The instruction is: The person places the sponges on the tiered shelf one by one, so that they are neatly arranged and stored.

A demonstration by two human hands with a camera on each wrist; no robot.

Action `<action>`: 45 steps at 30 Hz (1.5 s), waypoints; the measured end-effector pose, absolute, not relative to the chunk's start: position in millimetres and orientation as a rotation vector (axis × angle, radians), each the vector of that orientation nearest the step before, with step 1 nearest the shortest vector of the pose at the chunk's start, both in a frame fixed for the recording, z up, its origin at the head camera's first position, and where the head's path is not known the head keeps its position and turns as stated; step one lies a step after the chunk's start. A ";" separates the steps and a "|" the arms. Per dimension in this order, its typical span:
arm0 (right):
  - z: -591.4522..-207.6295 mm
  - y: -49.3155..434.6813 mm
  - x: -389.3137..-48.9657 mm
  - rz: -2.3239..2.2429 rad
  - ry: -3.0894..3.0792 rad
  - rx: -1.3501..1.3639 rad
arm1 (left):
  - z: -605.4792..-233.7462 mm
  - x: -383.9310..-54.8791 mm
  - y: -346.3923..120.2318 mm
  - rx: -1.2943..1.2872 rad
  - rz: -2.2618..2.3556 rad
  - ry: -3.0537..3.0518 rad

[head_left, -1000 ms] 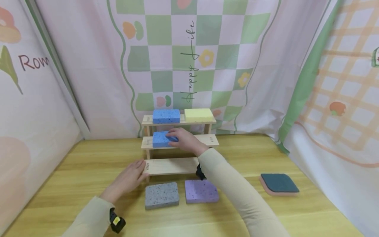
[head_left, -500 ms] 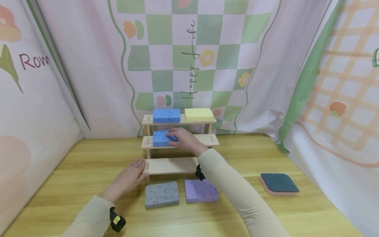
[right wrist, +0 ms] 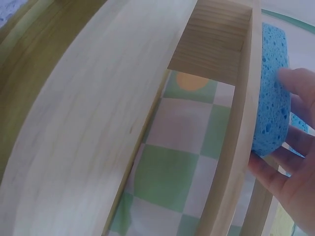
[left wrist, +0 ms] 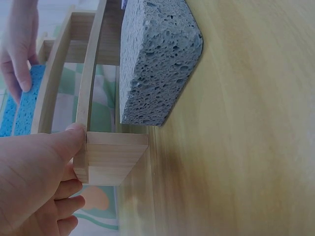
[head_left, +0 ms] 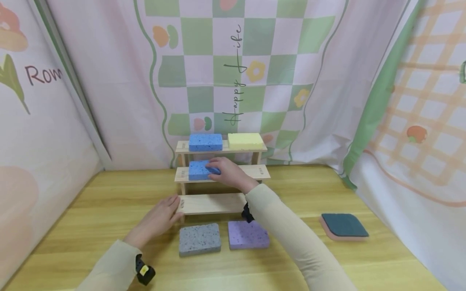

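A three-tier wooden shelf rack [head_left: 211, 204] stands at the table's back. My left hand [head_left: 158, 220] grips the left end of its lowest board; the left wrist view shows the thumb [left wrist: 71, 140] on the board's edge with fingers curled beside it. On the middle board lies a speckled blue sponge [head_left: 198, 170]. My right hand [head_left: 231, 174] holds this sponge at its right end, thumb on the near side, as the right wrist view shows. Another blue sponge [head_left: 205, 142] and a yellow sponge [head_left: 245, 141] lie side by side on the top board.
In front of the rack, a grey sponge [head_left: 199, 239] and a purple sponge [head_left: 248, 234] lie flat on the wooden table [head_left: 87, 226]. Farther right lies a pink sponge with a dark green top [head_left: 344, 225]. Patterned curtains [head_left: 123, 101] hang behind and at both sides.
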State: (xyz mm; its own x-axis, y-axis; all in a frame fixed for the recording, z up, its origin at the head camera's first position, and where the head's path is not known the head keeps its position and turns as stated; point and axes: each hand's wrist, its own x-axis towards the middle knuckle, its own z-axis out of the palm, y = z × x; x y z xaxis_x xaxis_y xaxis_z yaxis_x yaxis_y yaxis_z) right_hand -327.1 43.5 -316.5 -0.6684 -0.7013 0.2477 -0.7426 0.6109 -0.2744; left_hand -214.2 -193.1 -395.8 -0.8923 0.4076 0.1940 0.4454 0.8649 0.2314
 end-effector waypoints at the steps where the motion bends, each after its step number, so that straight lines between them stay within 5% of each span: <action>1: -316.1 44.7 -326.8 0.554 -2.709 1.224 | -395.4 -214.1 -193.0 -0.666 -0.408 -2.899; 45: -303.3 131.6 -293.8 0.838 -2.613 1.097 | -397.3 -213.8 -192.1 -0.665 -0.431 -2.912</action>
